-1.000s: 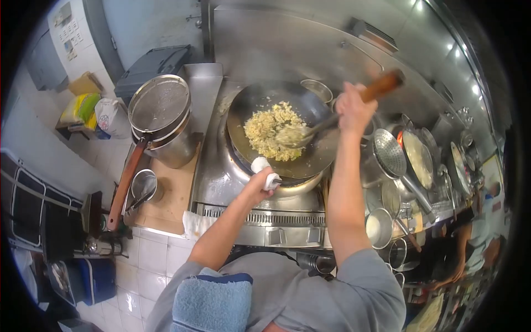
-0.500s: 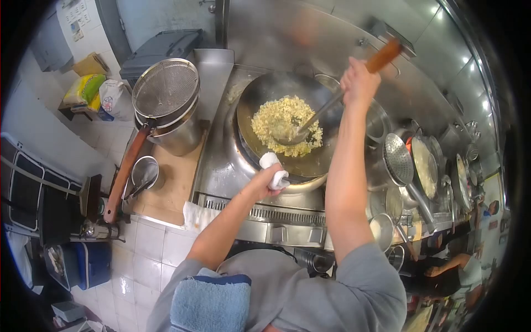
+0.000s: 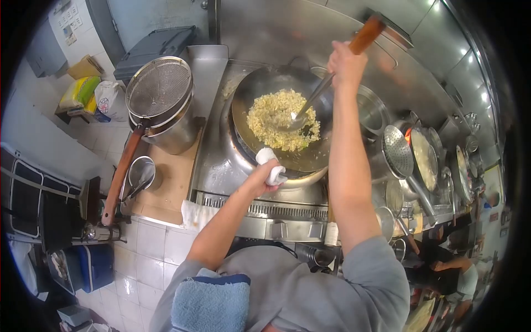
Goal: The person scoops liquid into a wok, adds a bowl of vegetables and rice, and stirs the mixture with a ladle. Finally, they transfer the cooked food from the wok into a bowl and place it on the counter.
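A dark wok (image 3: pixel 246 88) sits on the burner with yellowish fried rice (image 3: pixel 271 119) spread across its bottom. My right hand (image 3: pixel 347 62) is closed round a long-handled wok ladle (image 3: pixel 317 95), near its wooden grip; the ladle's bowl rests in the rice at the right side. My left hand (image 3: pixel 265 178) grips a folded white cloth (image 3: pixel 271 166) at the wok's near rim. The cloth and fingers hide that part of the rim, so any handle there cannot be seen.
A mesh strainer (image 3: pixel 159 88) lies over a metal pot (image 3: pixel 180 133) at left, beside a small steel cup (image 3: pixel 142 171). On the right are a perforated skimmer (image 3: pixel 397 149) and a pan of pale food (image 3: pixel 425 155). Another person (image 3: pixel 456 274) stands far right.
The ladle and my right hand have shifted slightly left and up. The rice is spread a little differently round the ladle. My left hand keeps its hold on the cloth.
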The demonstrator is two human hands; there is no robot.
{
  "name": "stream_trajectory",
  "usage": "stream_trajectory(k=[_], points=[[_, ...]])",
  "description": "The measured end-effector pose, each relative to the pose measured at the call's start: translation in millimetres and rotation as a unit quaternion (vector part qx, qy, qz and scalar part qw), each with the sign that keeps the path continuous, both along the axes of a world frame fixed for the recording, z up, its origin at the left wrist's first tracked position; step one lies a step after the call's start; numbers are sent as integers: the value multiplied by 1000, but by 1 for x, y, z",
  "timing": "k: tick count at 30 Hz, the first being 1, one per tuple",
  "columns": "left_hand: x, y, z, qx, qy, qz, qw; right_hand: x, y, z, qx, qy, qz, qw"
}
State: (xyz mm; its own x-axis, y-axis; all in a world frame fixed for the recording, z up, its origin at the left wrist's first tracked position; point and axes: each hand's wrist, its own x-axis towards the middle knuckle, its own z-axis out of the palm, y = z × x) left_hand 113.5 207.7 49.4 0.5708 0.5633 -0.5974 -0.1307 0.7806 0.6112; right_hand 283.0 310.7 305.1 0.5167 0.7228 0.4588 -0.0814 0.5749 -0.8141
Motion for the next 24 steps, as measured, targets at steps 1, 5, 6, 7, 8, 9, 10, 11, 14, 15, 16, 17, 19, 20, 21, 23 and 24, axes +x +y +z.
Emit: stream_trajectory(k=[1, 5, 6, 7, 8, 9, 10, 11, 14, 15, 16, 17, 19, 20, 21, 23, 24], points=[[1, 1, -4, -1, -12, 2, 1000, 8, 0, 6, 40, 0, 27, 999], [4, 0, -11, -8, 5, 7, 1000, 10, 15, -10, 85, 29, 51, 995], [4, -2, -11, -11, 11, 1, 1000, 3, 24, -29, 39, 36, 36, 998], [3, -2, -10, -13, 17, -4, 1000, 4, 19, -26, 19, 22, 44, 999], [5, 1, -8, -12, 19, -3, 1000, 3, 19, -20, 2, 6, 58, 998], [4, -2, -9, -10, 19, 1, 1000, 4, 16, -15, 13, 1, 52, 999], [3, -5, -8, -9, 20, 5, 1000, 5, 10, -1, 24, -3, 44, 999], [4, -2, -4, -3, 18, 11, 1000, 6, 9, 12, 38, -11, 39, 998], [6, -5, -2, -5, 23, 27, 999, 12, 4, 21, 128, 4, 85, 988], [6, -4, -2, -7, 25, 22, 999, 5, 9, 10, 138, 47, 55, 988], [5, -3, -1, -7, 27, 18, 999, 7, 16, -11, 91, 14, 54, 994], [5, -4, -1, -8, 28, 13, 999, 2, 16, -21, 53, 25, 52, 997], [7, 1, -2, 7, 18, 16, 1000, 0, 15, -20, -8, 10, 30, 999], [4, -4, -4, 6, 18, 15, 1000, 5, 10, -16, 14, 8, 33, 999], [4, -7, -4, 1, 26, 17, 1000, 14, 7, -8, 38, 3, 36, 999], [6, -6, 6, -6, 38, 26, 999, 27, 4, 8, 102, 4, 80, 992], [7, -6, 2, -5, 32, 30, 999, 23, 3, 1, 98, 7, 72, 993]])
